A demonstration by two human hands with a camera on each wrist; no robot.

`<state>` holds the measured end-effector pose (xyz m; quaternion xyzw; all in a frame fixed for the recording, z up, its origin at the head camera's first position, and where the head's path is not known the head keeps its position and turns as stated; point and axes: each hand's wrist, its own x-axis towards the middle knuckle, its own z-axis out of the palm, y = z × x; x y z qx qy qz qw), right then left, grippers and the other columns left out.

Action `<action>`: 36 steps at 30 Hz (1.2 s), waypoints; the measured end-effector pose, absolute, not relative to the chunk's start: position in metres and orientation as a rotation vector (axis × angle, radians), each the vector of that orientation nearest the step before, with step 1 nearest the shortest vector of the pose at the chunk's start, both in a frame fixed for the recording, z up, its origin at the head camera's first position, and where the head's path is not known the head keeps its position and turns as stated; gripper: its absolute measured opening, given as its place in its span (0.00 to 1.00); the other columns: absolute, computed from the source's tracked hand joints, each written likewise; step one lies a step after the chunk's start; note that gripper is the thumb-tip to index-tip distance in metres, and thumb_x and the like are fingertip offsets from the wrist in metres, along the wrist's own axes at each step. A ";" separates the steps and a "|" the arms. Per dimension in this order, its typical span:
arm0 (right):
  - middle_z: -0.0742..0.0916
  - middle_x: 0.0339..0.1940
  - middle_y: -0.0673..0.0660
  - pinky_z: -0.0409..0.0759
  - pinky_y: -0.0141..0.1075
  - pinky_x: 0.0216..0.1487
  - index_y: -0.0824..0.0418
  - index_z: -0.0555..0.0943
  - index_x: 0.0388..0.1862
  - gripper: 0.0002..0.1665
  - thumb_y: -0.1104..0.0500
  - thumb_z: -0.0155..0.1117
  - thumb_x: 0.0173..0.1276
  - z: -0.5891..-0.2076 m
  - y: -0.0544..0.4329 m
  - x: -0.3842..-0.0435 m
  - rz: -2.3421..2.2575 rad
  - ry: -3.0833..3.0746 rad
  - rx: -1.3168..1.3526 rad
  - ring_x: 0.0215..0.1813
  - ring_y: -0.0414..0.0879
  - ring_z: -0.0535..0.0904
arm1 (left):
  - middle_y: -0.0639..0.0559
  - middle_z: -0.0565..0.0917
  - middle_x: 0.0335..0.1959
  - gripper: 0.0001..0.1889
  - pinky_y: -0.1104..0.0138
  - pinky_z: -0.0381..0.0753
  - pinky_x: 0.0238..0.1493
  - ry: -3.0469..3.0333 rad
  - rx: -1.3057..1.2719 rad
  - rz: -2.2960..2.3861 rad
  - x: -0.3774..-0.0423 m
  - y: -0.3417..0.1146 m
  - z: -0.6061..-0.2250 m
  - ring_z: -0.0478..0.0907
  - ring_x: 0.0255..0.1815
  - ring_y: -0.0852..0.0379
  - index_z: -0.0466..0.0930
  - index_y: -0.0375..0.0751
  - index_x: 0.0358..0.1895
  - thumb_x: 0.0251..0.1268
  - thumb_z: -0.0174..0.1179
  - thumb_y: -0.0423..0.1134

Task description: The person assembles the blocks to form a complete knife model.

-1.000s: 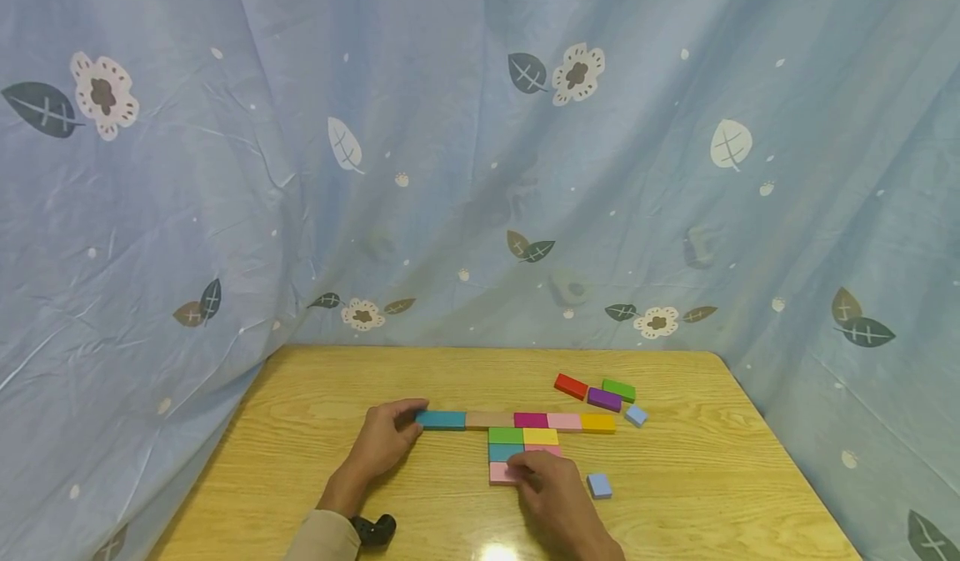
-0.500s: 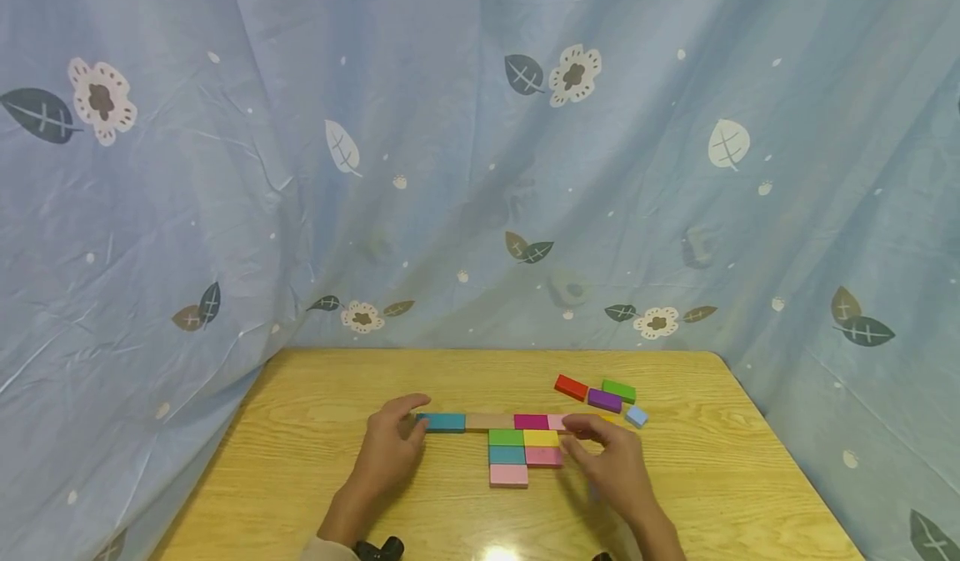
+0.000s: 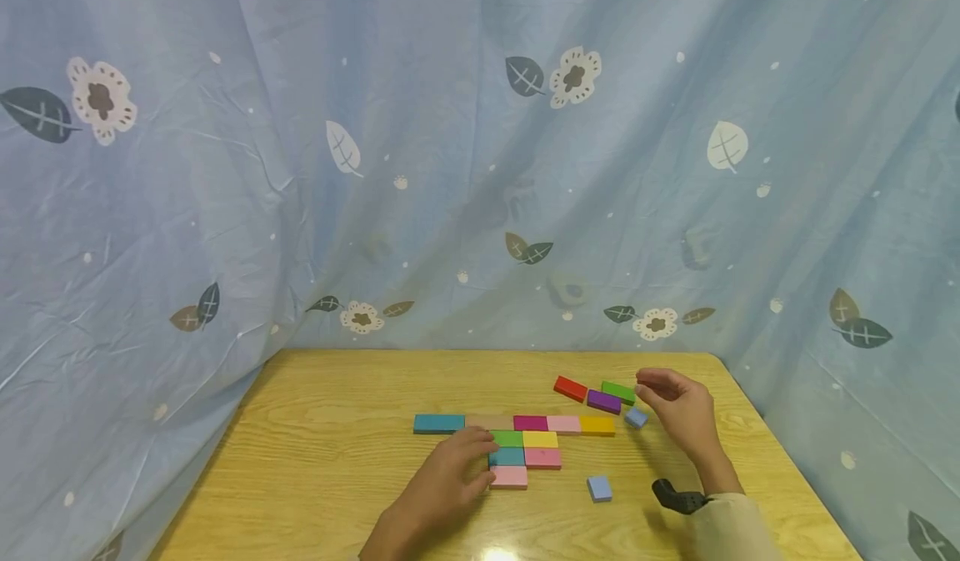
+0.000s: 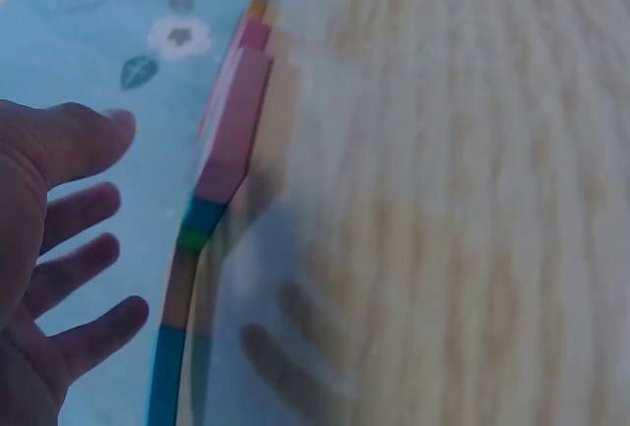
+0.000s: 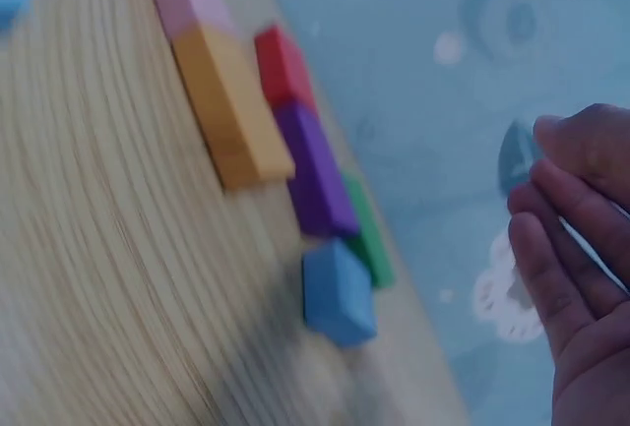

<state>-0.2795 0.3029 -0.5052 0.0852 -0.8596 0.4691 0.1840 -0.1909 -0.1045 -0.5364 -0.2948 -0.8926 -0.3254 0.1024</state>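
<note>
My left hand (image 3: 444, 479) is at the left side of a group of flat coloured blocks, its fingers spread; the left wrist view shows nothing between thumb (image 4: 89, 146) and fingers. Beside it lie a light pink block (image 3: 509, 478), a teal block (image 3: 507, 457) and a green block (image 3: 507, 438). On the right, my right hand (image 3: 684, 415) hovers near a second green block (image 3: 618, 392) and a small light blue block (image 3: 636, 418). Its fingers bend loosely and, in the right wrist view, look free of any block (image 5: 340, 293).
A row runs across the table (image 3: 315, 478): blue (image 3: 439, 424), wood-coloured (image 3: 489, 422), magenta (image 3: 530, 423), pink (image 3: 564, 424) and orange (image 3: 597, 426) blocks. Behind lie red (image 3: 571, 388) and purple (image 3: 603, 402) blocks. Another light blue block (image 3: 599, 488) lies nearer. A curtain (image 3: 480, 169) hangs behind.
My left hand has left the blue block at the row's left end and come right and nearer. My right hand has moved from the pink block, past the row, to the far right.
</note>
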 end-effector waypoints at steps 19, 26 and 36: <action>0.89 0.65 0.70 0.84 0.18 0.53 0.70 0.84 0.68 0.24 0.64 0.74 0.77 -0.544 0.321 -0.319 1.486 -2.579 0.201 0.65 0.61 0.89 | 0.52 0.90 0.64 0.08 0.53 0.84 0.76 -2.756 -0.963 -0.759 -0.196 -0.086 -0.540 0.83 0.74 0.47 0.93 0.45 0.51 0.73 0.72 0.38; 0.90 0.63 0.68 0.82 0.16 0.52 0.68 0.86 0.66 0.23 0.66 0.74 0.74 -0.554 0.322 -0.324 1.416 -2.625 0.145 0.65 0.65 0.88 | 0.52 0.91 0.63 0.08 0.53 0.85 0.74 -2.738 -0.996 -0.743 -0.196 -0.088 -0.542 0.85 0.72 0.47 0.93 0.45 0.51 0.72 0.73 0.38; 0.91 0.62 0.68 0.81 0.15 0.51 0.68 0.87 0.65 0.21 0.66 0.73 0.76 -0.558 0.322 -0.325 1.368 -2.597 0.119 0.56 0.38 0.90 | 0.53 0.92 0.61 0.09 0.56 0.86 0.73 -2.737 -0.986 -0.723 -0.199 -0.087 -0.545 0.86 0.70 0.50 0.95 0.44 0.52 0.73 0.71 0.33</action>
